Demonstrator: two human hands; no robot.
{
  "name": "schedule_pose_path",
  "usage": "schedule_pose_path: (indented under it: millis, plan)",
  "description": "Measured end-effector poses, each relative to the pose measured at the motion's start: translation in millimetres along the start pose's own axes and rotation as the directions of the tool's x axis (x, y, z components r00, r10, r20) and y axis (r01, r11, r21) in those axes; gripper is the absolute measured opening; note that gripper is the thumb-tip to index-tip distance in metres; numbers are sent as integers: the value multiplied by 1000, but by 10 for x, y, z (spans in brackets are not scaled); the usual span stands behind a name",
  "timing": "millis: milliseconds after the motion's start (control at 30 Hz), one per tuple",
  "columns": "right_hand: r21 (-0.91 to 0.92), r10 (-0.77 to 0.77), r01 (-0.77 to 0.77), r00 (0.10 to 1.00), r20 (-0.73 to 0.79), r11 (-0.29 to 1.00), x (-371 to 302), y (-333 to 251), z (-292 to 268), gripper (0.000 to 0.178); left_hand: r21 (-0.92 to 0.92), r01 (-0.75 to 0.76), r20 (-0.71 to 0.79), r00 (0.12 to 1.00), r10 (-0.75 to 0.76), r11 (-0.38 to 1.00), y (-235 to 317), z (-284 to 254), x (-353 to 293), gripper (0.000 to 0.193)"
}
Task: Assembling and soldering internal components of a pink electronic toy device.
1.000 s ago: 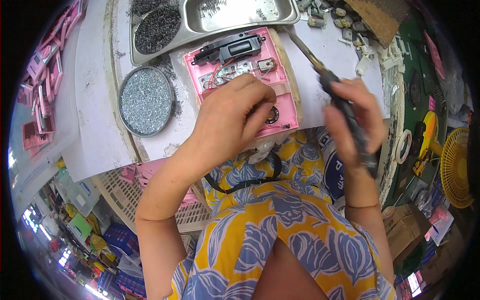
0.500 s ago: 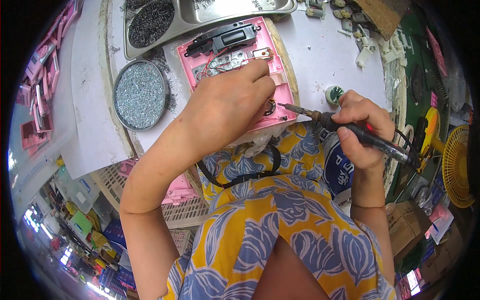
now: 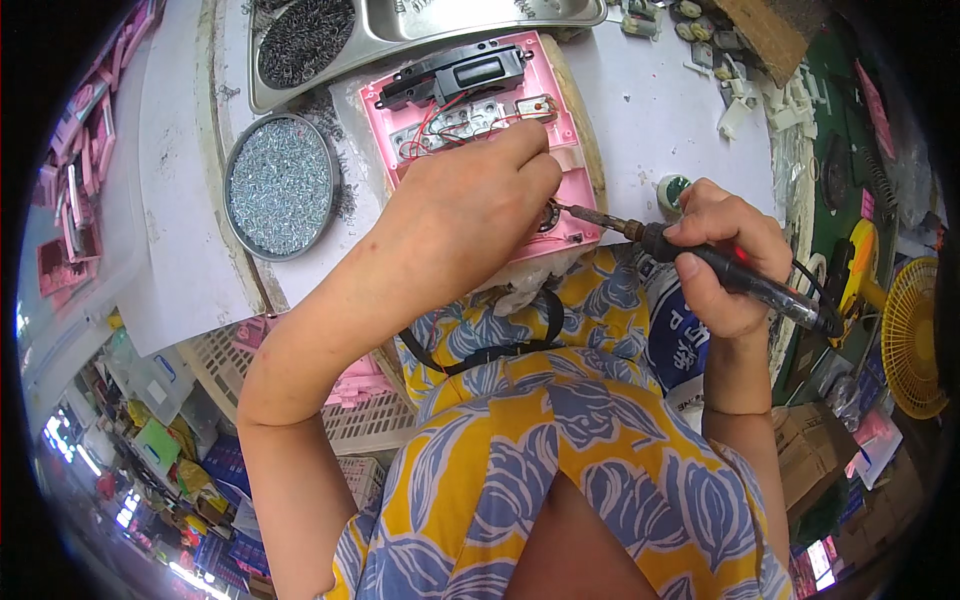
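Near the front edge of the bench (image 3: pixel 660 110) lies a pink plastic housing (image 3: pixel 560 120), open side up, with red wires, metal contacts and a black part at its far end. On it rests the left hand (image 3: pixel 470 205), palm down, fingers curled and pressed on the housing's near half; whether anything is pinched under them cannot be told. Beside it the right hand (image 3: pixel 725 260) is closed round the dark handle of a soldering iron (image 3: pixel 700 255), thumb on top, the metal tip pointing left and meeting a small round part on the housing's near right corner, just under the left fingertips. Left of the housing sits a round tin of small silvery screws (image 3: pixel 280 185); behind that, at the bench's far edge, a metal tray (image 3: pixel 400 40) holds dark springs. A yellow fan (image 3: pixel 915 335) stands off the bench's right side
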State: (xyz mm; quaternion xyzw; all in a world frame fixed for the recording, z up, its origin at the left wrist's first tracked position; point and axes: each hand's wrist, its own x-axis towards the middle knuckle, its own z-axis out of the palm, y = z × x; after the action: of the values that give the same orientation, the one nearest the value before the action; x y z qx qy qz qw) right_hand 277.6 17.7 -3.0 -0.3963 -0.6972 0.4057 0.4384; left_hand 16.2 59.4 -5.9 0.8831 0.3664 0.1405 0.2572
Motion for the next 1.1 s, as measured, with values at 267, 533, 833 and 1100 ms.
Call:
schedule_pose_path:
  millis: [267,533,833,1100]
  plan:
    - [-18,7,-7,1000,10,1000,-3,-45,0,18,21,3,-10,1000,-3,1000,13,3,-6,19]
    - [79,30,-22,994,-102,997,-125,-54,-156,19,31,-23,0,1000,23,999,-5,-23,-26,21]
    - [37,-12,16,993,-119,999,-107,-51,-197,22,23,-169,3,986,169,985,-74,-75,11,22]
    - [56,-11,17,995,-99,998,-95,-57,-119,21,148,-316,106,947,303,937,-116,-105,105,21]
